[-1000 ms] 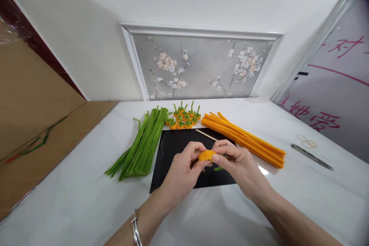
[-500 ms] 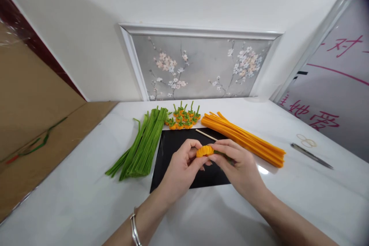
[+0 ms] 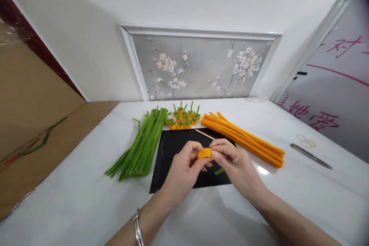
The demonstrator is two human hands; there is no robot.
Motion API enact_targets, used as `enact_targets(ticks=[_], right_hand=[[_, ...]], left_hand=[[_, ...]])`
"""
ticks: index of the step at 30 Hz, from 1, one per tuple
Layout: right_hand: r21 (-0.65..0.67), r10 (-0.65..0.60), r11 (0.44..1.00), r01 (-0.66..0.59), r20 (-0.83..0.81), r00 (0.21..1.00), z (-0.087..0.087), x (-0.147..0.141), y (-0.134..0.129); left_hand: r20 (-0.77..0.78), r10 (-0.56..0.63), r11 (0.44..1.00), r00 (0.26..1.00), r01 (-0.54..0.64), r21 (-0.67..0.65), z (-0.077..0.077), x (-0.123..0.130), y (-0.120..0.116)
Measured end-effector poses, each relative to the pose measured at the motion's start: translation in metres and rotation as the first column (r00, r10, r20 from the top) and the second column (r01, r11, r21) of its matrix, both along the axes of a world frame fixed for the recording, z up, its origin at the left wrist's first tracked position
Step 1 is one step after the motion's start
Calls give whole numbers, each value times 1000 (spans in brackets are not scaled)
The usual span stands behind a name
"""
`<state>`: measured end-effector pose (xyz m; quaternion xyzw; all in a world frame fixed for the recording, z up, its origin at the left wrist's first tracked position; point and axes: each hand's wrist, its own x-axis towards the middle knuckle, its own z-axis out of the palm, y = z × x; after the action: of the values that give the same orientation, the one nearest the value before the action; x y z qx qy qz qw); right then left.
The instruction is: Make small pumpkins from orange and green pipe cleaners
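Observation:
A small ribbed orange pumpkin of pipe cleaner is held over the black mat. Pinching it from the left are the closed fingers of my left hand. My right hand is also closed on it, with thumb and fingertips pressed against its right side. A short piece of green pipe cleaner shows under my right fingers; whether it joins the pumpkin is hidden. Beyond my hands, a thin pale stick lies on the mat.
Green pipe cleaners lie bundled left, orange pipe cleaners right. Several finished-looking pumpkins with green stems cluster behind the mat. Tweezers and rubber bands are far right. Cardboard borders the white table on the left.
My right fingers have shifted in against the pumpkin. The green piece, earlier pointing right among those fingers, now shows below them. The pumpkin has barely moved.

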<state>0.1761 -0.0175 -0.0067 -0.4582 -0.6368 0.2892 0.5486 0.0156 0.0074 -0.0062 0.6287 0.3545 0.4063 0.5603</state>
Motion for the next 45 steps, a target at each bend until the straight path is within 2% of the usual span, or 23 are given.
enact_targets(ticks=[5,9,18,20,24,27,30,34,38,45], right_hand=[[208,-181,966,151,132,975,-4,-2,-1],[338,-234,926,168,165,958,-5,-6,-2],[162,-143,979,128,87,986,-3,-8,-3],[141,-123,984,111,78,989,-3,-6,-2],[94,-118,990,107,127,985,-4,2,1],[99,-147,987,127,235,961,-4,11,4],[120,-146,987,111,338,930,-3,15,4],[192,-132,980,57,404,905,-2,13,0],[237,-126,971,22,432,893,-2,12,-2],[214,-143,975,51,443,885,-1,18,-1]], left_hand=[[71,23,999,997,-19,-49,9,2,-1],[97,38,999,995,-36,-29,11,1,-2],[26,47,993,999,-49,109,0,0,-1],[36,44,995,998,-47,83,1,0,-1],[93,23,997,995,-15,-79,6,0,2],[104,-12,990,995,26,-136,9,-4,4],[56,-42,993,998,48,-111,13,-6,3],[-109,6,998,994,0,59,15,-6,-1],[-189,87,978,978,-47,205,15,-6,-2],[-193,-44,990,980,69,122,12,-8,-6]])
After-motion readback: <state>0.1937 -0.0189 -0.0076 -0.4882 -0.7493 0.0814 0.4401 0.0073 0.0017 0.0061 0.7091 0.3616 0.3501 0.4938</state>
